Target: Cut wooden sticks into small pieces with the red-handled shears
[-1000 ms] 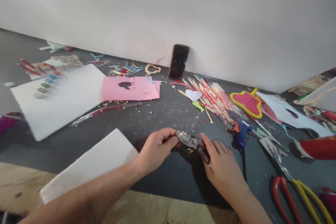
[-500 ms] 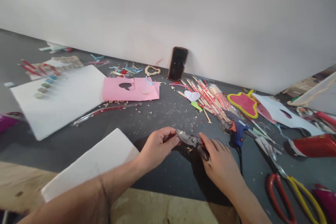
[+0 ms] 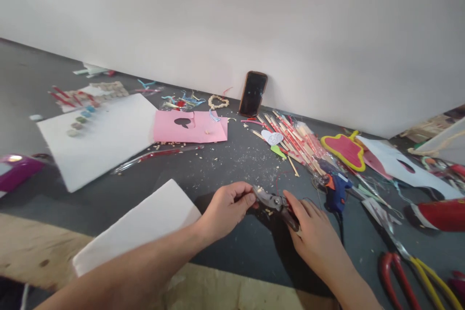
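Observation:
My right hand (image 3: 314, 225) is wrapped round the handles of metal pruning shears (image 3: 274, 201), whose jaws point left. My left hand (image 3: 228, 208) is pinched at the tip of the jaws; what its fingers hold is too small to make out. Tiny pale pieces lie at the jaws and on the dark table (image 3: 225, 256) just below. Scattered crumbs spread over the surface beyond my hands. A bundle of red-and-pale sticks (image 3: 286, 138) lies behind the shears, with a white paper heart (image 3: 272, 137) on it.
A phone (image 3: 253, 93) leans on the wall. Left are pink paper (image 3: 214, 131), a white board (image 3: 119, 140) with paint pots, and another white board (image 3: 141, 227). Right are a blue glue gun (image 3: 337, 191), large scissors (image 3: 397, 247) and a red can (image 3: 441, 214).
The whole view has shifted, so things appear slightly further right. My hands keep nearly the same pose around the shears.

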`<state>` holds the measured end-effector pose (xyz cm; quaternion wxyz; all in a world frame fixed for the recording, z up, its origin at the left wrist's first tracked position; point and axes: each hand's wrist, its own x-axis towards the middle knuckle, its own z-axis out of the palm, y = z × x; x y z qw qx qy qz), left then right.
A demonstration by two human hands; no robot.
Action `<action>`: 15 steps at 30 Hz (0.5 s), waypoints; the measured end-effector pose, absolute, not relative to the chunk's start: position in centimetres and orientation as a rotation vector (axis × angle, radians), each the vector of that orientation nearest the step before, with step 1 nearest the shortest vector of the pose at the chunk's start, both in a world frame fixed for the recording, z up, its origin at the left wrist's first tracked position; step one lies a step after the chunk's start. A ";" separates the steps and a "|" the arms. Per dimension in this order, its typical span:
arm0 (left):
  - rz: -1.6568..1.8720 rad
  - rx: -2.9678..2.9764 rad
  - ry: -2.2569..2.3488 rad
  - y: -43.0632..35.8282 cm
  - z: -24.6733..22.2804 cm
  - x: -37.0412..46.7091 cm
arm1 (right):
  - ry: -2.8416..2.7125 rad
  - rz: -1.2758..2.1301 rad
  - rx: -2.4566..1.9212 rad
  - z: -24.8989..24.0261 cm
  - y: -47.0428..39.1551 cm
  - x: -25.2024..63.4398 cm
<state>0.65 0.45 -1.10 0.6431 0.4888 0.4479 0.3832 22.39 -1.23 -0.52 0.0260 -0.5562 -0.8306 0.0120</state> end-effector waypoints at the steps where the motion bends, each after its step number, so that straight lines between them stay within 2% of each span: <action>1: 0.868 1.103 1.021 0.5 -1.1 0.7 | -2.568 0.054 -1.703 -0.5 -1.2 22.5; 15: 0.816 1.051 1.019 1.2 -0.8 0.8 | -2.585 0.139 -1.710 -1.1 -0.7 22.9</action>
